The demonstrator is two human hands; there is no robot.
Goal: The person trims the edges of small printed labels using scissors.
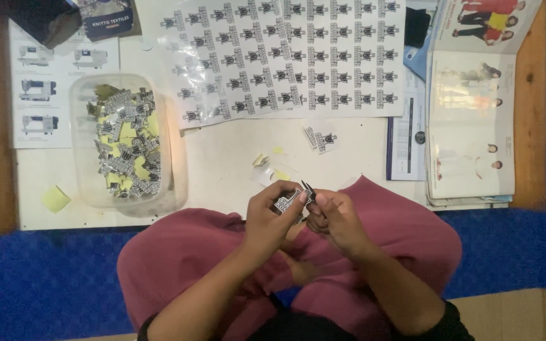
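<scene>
My left hand (pixel 272 218) pinches a small black-and-white cut-out sticker (pixel 287 202) over my lap. Against that sticker, my right hand (pixel 336 218) holds small dark scissors (pixel 307 189) with the tips pointing up. Both hands meet just below the edge of the white board (pixel 222 158). On the board lies a large sheet of printed stickers (pixel 292 50) in rows, and one loose cut sticker (pixel 320 137) lies below it.
A clear plastic tub (pixel 124 142) at the left holds several cut stickers and yellow backing scraps. Small paper scraps (pixel 265 165) lie near my hands, and a yellow scrap (pixel 55 198) at the left. Open magazines (pixel 472 113) sit at the right. Blue floor surrounds my maroon-clad knees.
</scene>
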